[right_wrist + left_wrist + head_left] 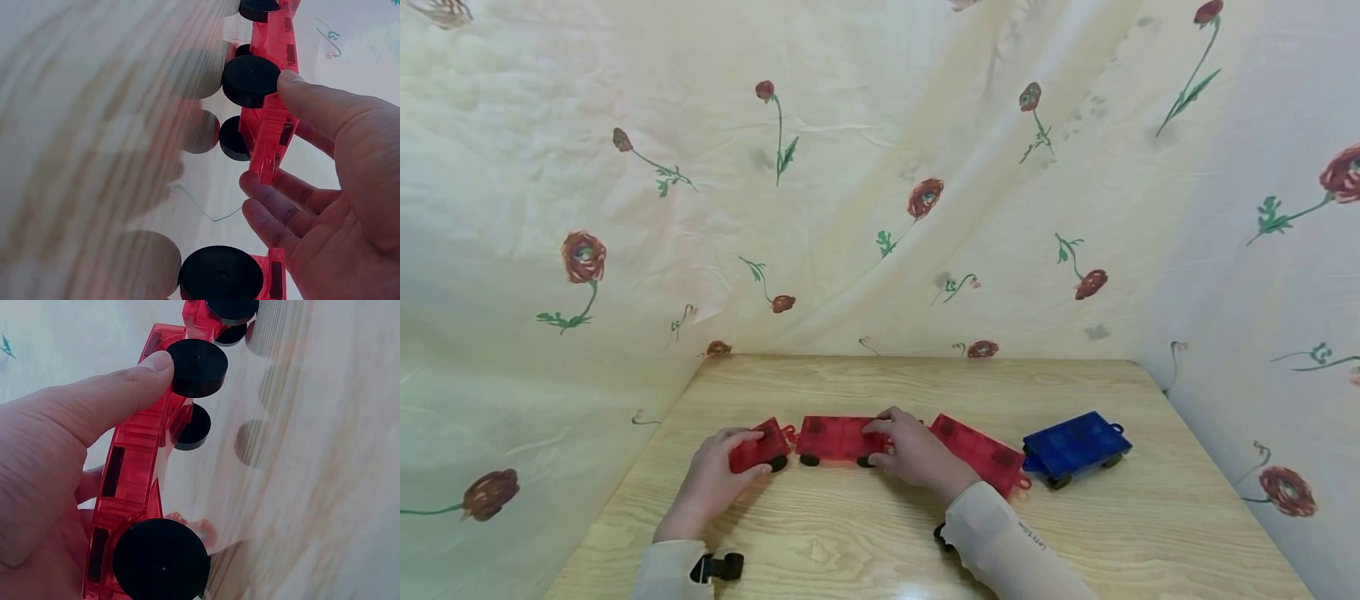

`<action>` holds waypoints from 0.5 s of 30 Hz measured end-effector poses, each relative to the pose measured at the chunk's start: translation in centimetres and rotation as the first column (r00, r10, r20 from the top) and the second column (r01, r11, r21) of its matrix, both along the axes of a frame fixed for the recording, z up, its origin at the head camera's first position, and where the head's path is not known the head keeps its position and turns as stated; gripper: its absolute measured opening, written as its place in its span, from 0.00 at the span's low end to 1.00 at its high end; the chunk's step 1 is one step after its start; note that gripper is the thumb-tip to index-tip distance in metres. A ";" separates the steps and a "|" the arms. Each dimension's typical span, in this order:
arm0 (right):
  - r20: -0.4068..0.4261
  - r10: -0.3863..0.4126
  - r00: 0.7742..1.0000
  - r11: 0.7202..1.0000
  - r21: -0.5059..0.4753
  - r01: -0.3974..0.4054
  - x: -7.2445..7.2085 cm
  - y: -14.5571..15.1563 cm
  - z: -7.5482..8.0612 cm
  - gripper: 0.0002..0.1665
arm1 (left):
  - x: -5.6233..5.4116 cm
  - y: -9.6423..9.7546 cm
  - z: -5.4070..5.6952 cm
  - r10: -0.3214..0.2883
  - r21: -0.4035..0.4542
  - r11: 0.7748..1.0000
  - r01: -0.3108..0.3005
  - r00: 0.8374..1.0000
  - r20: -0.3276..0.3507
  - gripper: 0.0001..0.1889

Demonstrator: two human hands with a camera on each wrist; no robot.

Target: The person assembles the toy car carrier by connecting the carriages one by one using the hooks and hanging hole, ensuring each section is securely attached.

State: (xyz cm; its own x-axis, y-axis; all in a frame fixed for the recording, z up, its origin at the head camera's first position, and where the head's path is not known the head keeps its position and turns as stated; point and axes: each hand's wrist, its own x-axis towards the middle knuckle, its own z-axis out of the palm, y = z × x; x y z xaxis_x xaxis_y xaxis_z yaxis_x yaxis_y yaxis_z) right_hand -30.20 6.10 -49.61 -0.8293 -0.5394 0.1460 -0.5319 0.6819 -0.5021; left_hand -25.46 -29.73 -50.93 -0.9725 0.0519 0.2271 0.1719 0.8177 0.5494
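Note:
Several flat toy train cars of see-through plastic with black wheels stand on the table. My left hand [718, 471] grips the leftmost red car [758, 447], its thumb beside a black wheel [199, 367] in the left wrist view. A small red hook bridges the gap between that car and the middle red car [835, 435]. At the middle car's right end, my right hand [917, 450] holds it between thumb and fingers; the right wrist view shows the thumb at the car's side [275, 128]. Behind the right forearm, another red car [973, 450] lies at a slant, partly hidden.
A blue car [1075, 447] stands at the right, its left end close to the slanted red car. The wooden table [820, 533] meets a flower-print cloth [850, 208] at the back and sides. A dark object [942, 536] shows beside the right sleeve.

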 end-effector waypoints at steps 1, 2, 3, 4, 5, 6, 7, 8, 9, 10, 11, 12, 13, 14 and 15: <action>0.000 -0.001 1.000 1.000 0.000 0.001 0.0 0.0 0.0 0.27 | 0.0 0.0 0.0 -0.001 0.002 1.000 0.001 1.000 0.003 0.31; 0.001 -0.001 1.000 1.000 -0.001 0.001 0.0 0.0 0.0 0.27 | 0.0 0.0 0.0 -0.003 0.000 1.000 0.003 1.000 0.005 0.31; 0.005 -0.001 1.000 1.000 -0.004 0.001 -0.1 0.1 0.0 0.27 | 0.1 0.0 0.0 -0.006 -0.005 1.000 0.006 1.000 0.007 0.31; 0.010 0.000 1.000 1.000 -0.009 0.000 -0.1 0.1 0.0 0.27 | 0.1 0.0 0.0 -0.008 -0.010 1.000 0.008 1.000 0.009 0.31; 0.015 0.001 1.000 1.000 -0.014 -0.001 -0.1 0.1 0.1 0.27 | 0.1 0.0 0.1 -0.010 -0.017 1.000 0.011 1.000 0.009 0.31; 0.021 0.004 1.000 1.000 -0.020 -0.003 -0.1 0.1 0.1 0.27 | 0.1 0.0 0.1 -0.012 -0.023 1.000 0.012 1.000 0.010 0.30; 0.026 0.006 1.000 1.000 -0.026 -0.005 -0.1 0.2 0.2 0.27 | 0.2 -0.1 0.1 -0.013 -0.029 0.999 0.013 1.000 0.011 0.30; 0.029 0.007 1.000 1.000 -0.029 -0.007 -0.1 0.2 0.2 0.27 | 0.2 0.0 0.1 -0.014 -0.036 0.999 0.015 1.000 0.011 0.30; 0.033 0.009 0.999 0.999 -0.032 -0.008 0.0 0.2 0.2 0.27 | 0.3 0.0 0.1 -0.016 -0.039 0.999 0.017 1.000 0.011 0.30; 0.034 0.011 0.999 0.999 -0.032 -0.009 0.0 0.2 0.2 0.27 | 0.3 0.0 0.1 -0.016 -0.041 0.999 0.016 1.000 0.009 0.30; 0.033 0.010 0.999 1.000 -0.029 -0.009 -0.1 0.2 0.1 0.27 | 0.4 0.0 0.2 -0.015 -0.043 0.999 0.015 1.000 0.008 0.30; 0.031 0.010 0.999 1.000 -0.026 -0.009 -0.1 0.2 0.1 0.27 | 0.4 0.0 0.2 -0.011 -0.044 0.999 0.011 1.000 0.008 0.30; 0.030 0.010 0.999 1.000 -0.023 -0.009 -0.1 0.1 0.0 0.27 | 0.5 0.0 0.2 -0.008 -0.047 0.999 0.008 1.000 0.009 0.30; 0.028 0.009 1.000 1.000 -0.018 -0.009 -0.1 0.1 0.0 0.28 | 0.5 0.0 0.3 -0.004 -0.050 0.999 0.005 1.000 0.011 0.30; 0.027 0.009 1.000 1.000 -0.016 -0.009 -0.1 0.1 -0.1 0.28 | 0.6 -0.1 0.3 -0.002 -0.053 0.999 0.003 1.000 0.014 0.30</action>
